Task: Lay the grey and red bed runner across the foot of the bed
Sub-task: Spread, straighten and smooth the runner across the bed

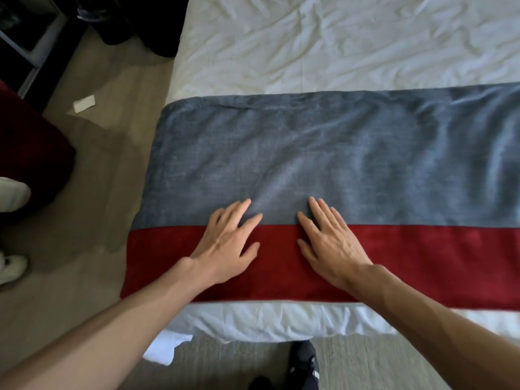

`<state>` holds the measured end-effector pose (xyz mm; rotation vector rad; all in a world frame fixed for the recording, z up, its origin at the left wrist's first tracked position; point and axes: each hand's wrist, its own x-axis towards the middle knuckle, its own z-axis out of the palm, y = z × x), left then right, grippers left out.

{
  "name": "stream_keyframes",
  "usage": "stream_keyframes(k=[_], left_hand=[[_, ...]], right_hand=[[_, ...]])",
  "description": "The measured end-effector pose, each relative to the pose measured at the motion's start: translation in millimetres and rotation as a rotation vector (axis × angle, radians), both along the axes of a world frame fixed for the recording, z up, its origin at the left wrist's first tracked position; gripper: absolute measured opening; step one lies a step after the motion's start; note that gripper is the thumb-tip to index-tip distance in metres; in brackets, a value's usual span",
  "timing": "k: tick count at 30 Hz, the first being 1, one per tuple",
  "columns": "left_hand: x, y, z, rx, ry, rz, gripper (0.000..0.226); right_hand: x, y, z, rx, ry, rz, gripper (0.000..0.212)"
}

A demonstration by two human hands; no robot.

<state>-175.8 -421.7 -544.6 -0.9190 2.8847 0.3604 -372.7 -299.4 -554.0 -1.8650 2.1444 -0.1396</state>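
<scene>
At the far left a white shoe (12,194) stands on the beige floor (92,170), and a small scrap of paper (84,103) lies farther up. The grey and red bed runner (365,164) lies flat across the foot of the bed (253,319), over the white sheet (337,46). My left hand (228,249) rests flat on it, fingers straight and a little spread, across the line between red and grey. My right hand (329,246) lies just beside it in the same way, gripping nothing.
</scene>
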Motion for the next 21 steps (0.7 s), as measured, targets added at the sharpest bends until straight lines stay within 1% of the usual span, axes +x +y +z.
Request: stream_keyframes(k=[7, 12, 14, 16, 18, 21], left_hand=[[37, 33, 6, 0.002, 0.037, -0.024, 0.056], [51, 66, 1, 0.027, 0.095, -0.036, 0.052], [53, 78, -1, -0.010, 0.111, -0.045, 0.045], [52, 88, -4, -0.054, 0.122, -0.055, 0.033], [48, 92, -3, -0.051, 0.099, -0.023, 0.020], [39, 91, -1, -0.055, 0.010, 0.005, 0.017]], right_hand=[[45, 46, -1, -0.003, 0.001, 0.002, 0.053], [65, 71, 3, -0.109, 0.015, -0.005, 0.035], [69, 79, 3, -0.124, 0.041, 0.023, 0.031], [71, 82, 1, -0.147, 0.089, 0.035, 0.029], [73, 79, 1, -0.167, 0.132, 0.027, 0.031], [74, 71, 3, -0.141, 0.148, 0.006, 0.033]])
